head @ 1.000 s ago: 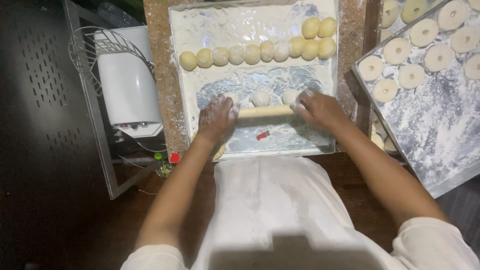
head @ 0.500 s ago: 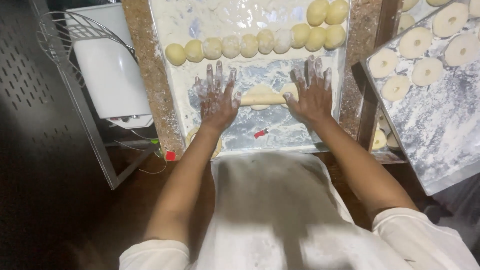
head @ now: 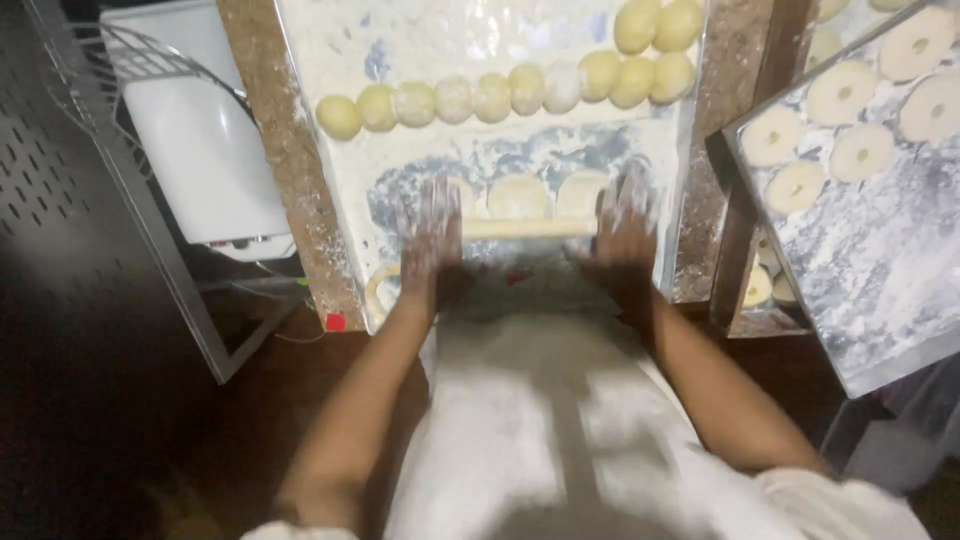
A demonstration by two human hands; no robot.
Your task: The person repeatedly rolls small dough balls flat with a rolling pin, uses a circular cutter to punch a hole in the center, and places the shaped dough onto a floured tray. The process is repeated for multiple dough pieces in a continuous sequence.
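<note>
Both hands lay flat on a rolling pin (head: 530, 228) near the middle of the frame. Fingers of the left hand (head: 432, 235) were spread wide and pressed down on the pin's left end. Fingers of the right hand (head: 624, 228) were spread too, pressing on its right end. Flour covered both hands, and they were a bit blurry.

The pin was a thin, pale wooden stick. It lay between the two hands, under their palms. Its long side ran left to right across the picture, almost level, with one end pointing to each side of the frame.

Going from big to small: the floured board (head: 480, 160) filled the upper middle of the frame, and the pin rested on it. A metal tray (head: 880, 290), dusted with flour, sat at the right side and held dough rings (head: 840, 92) with holes in them. A white machine (head: 200, 160) sat at the upper left inside a wire frame. A row of round dough balls (head: 490, 97) ran across the board above the hands, well apart from the pin. Three flat dough pieces (head: 518, 197) lay just above the pin, touching it or nearly so. A tiny red thing (head: 335, 322) sat at the board's lower left corner.
</note>
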